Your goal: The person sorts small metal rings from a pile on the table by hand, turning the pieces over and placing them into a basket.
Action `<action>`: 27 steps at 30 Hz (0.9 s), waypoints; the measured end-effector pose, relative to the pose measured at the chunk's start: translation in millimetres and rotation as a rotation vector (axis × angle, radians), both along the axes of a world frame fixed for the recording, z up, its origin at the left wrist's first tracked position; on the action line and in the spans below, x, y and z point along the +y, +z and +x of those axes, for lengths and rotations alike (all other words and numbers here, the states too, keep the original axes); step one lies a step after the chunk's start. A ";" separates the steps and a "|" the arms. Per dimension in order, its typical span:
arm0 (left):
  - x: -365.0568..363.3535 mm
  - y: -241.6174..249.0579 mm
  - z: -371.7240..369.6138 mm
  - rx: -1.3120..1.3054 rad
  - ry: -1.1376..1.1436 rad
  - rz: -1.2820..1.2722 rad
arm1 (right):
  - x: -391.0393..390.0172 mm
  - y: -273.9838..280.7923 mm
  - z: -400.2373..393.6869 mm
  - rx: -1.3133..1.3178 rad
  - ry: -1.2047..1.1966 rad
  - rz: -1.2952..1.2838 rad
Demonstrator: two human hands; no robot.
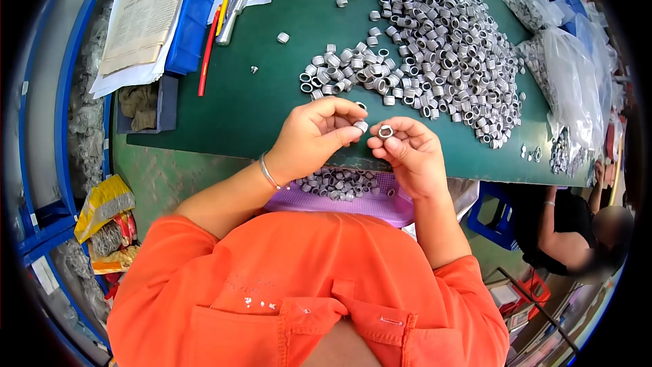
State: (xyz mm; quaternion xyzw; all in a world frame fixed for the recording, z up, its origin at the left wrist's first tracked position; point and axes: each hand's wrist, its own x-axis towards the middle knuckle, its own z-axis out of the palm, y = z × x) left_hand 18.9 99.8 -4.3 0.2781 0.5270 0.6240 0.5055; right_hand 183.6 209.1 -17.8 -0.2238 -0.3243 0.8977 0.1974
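Note:
My left hand [314,129] pinches a small grey metal ring [360,126] between thumb and fingers. In my right hand [411,151] another metal ring [386,132] is held by thumb and forefinger, its round opening turned up toward me. The two hands are close together but apart, over the front edge of the green table [231,122]. Just beyond them lies a large heap of similar grey rings [441,41], with a smaller cluster [346,68] at its left. Below my hands, a purple plastic basket [305,204] at my lap holds more rings [337,183].
At the left stand a blue tray [197,20] with papers [139,20], a red pencil [208,58], a metal tool [238,3] and a grey bin [166,105] with cloth. Plastic bags [570,75] of parts line the right side. Another person [567,231] sits at the right.

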 end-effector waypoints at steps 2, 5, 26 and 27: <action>-3.5 2.1 -3.8 -0.035 -0.052 -0.068 | -0.5 -1.2 1.0 0.029 0.003 -0.007; -7.3 1.6 -3.7 -0.430 -0.048 -0.069 | 0.4 0.4 1.4 0.065 0.025 -0.025; -13.8 -4.0 -3.3 -0.675 -0.098 0.038 | -7.7 4.6 0.4 0.123 -0.012 0.161; -14.1 -3.9 -3.3 -0.676 -0.099 0.037 | -8.0 6.1 -0.2 0.143 -0.012 0.193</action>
